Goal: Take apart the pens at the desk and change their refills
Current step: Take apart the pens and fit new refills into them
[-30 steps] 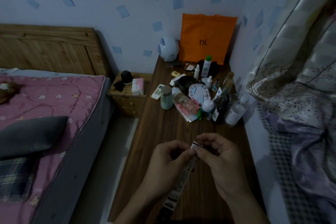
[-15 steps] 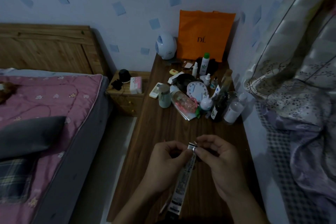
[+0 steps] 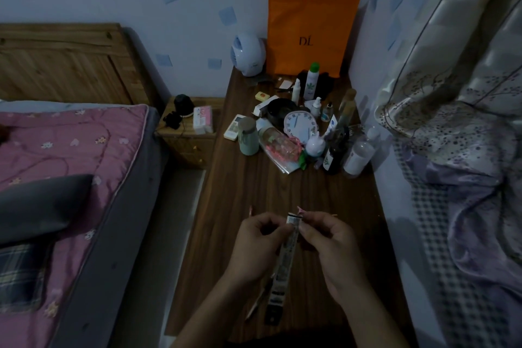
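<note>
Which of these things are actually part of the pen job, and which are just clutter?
In use:
- long narrow printed packet, pinched at its top by left hand and right hand
- thin pale pen lying on the desk

Lying about:
- orange fabric bag
- round white clock
- white green-capped bottle

The print on the long packet (image 3: 284, 265) was too dim and blurred to read. Its top end was pinched under the fingertips of the left hand (image 3: 260, 246) and right hand (image 3: 329, 246). A thin stick (image 3: 258, 301) beneath was partly hidden by the left wrist.
</note>
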`<state>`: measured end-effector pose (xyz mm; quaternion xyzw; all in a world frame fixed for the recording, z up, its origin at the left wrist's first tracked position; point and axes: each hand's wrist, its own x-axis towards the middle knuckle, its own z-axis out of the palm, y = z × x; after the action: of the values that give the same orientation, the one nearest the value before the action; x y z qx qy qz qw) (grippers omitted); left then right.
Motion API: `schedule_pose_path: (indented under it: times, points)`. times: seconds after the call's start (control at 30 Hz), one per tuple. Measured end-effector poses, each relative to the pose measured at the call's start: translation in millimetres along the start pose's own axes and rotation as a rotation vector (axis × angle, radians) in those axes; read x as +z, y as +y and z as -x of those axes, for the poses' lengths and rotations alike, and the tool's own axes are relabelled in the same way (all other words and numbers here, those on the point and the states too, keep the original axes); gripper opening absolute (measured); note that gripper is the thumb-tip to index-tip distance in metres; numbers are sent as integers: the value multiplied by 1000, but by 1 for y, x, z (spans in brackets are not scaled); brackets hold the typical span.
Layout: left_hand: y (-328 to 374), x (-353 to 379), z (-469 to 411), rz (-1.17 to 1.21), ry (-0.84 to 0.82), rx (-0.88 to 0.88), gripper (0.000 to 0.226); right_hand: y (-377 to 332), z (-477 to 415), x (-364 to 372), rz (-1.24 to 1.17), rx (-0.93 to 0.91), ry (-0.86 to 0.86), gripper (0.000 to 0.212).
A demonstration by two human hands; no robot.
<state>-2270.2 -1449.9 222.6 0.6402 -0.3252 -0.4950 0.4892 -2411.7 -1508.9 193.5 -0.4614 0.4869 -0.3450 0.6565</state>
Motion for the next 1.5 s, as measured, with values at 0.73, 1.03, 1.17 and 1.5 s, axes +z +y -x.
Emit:
schedule_pose_path:
  times: [0.73, 1.03, 1.17, 1.5]
  points:
    - [-114, 3, -28, -192, -19, -418, 7, 165, -50, -52, 568, 410, 107, 10]
    - [-151, -6, -24, -227, 131, -466, 3, 208, -64, -55, 734, 454, 175, 15]
    - [-162, -7, -25, -235, 139, -472, 5, 207, -67, -49, 782, 426, 182, 12]
    - [-170, -11, -26, -211, 164, -422, 9, 200, -61, -49, 756, 396, 155, 12]
